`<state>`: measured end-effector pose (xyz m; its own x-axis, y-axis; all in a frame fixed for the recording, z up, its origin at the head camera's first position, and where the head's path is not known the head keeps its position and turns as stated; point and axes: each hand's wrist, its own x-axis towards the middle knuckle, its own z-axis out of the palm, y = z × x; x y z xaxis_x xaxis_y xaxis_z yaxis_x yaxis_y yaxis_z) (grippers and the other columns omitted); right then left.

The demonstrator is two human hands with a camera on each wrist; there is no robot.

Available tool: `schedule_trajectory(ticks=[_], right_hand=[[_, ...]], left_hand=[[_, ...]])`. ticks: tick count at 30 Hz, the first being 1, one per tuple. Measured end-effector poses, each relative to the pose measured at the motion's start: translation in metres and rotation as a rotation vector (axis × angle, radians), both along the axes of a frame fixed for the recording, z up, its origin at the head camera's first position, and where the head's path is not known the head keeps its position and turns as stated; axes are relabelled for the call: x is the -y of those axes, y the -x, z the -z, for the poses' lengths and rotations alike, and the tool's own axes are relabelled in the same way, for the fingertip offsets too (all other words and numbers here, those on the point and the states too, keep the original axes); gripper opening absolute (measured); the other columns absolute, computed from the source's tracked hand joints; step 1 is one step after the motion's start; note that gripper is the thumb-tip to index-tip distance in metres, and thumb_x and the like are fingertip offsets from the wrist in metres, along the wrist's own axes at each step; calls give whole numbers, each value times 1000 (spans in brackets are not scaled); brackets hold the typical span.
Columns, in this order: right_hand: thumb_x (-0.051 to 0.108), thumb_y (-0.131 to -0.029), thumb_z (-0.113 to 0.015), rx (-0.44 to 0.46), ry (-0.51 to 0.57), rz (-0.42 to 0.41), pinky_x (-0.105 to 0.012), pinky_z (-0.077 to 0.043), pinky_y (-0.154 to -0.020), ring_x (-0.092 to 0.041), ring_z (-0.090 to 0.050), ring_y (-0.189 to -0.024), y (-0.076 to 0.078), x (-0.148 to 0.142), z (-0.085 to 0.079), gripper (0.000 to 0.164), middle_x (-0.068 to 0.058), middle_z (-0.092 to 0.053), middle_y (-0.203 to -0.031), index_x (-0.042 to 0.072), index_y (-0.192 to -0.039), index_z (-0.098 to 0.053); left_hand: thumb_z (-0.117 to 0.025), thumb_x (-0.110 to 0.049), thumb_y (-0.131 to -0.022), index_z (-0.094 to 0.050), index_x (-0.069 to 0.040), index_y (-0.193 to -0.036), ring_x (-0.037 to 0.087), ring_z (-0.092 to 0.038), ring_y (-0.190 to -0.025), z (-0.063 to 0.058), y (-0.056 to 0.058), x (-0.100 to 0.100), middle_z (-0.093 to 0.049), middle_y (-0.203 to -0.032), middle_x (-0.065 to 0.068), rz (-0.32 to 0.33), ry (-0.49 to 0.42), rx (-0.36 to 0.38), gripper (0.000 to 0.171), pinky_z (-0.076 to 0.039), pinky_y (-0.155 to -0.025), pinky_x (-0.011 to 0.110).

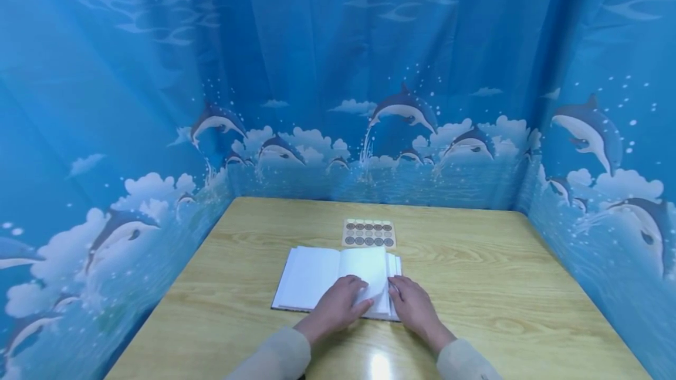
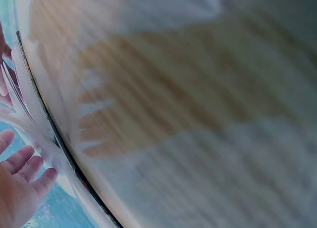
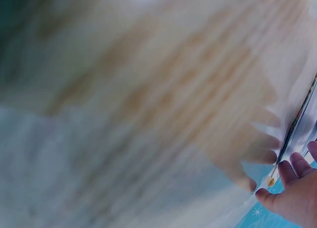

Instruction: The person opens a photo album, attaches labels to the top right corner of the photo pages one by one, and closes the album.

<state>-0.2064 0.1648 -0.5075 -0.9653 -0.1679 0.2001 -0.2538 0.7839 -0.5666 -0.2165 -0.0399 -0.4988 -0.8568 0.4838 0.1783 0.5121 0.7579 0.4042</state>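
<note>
A notebook [image 1: 314, 277] with blank white pages lies spread out on the table, its dark cover edge showing along the bottom. My left hand [image 1: 340, 304] rests on the lower part of the right-hand page [image 1: 367, 265], fingers relaxed and slightly spread. At the notebook's right edge, my right hand [image 1: 414, 306] touches the page edges with its fingertips. Several leaves are fanned apart there. In the left wrist view the left hand [image 2: 22, 188] is beside the leaves; in the right wrist view the right hand [image 3: 294, 188] is by the cover edge.
Just behind the notebook lies a small sheet of round dark and pale pieces [image 1: 369, 233]. The wood-grain table [image 1: 502, 286] extends on both sides. Blue dolphin-print curtains [image 1: 327, 75] enclose its back and sides.
</note>
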Motion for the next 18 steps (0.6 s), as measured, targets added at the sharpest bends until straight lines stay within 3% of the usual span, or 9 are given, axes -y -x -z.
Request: schedule_trajectory(ticks=[11,18], right_hand=[[12,-99,-54,-20,0,-9,-63,-34,-107,-47,-49,-126,-1,0,3,36,-28,-55,-134,-5,-131,-58],[11,-99,-55,-58,-17,-14,-62,-38,-104,-47,-52,-122,0,0,1,35,-28,-57,-131,-6,-129,-60]], left_hand=[[-79,-45,-80,-66,-10,-124,24,-61,-110,5,0,-7,-63,-123,10,-12,108,-90,58,-54,-93,38],[-70,-39,-91,-65,-8,-124,22,-61,-111,1,-2,-5,-64,-121,8,11,102,-109,46,-52,-94,35]])
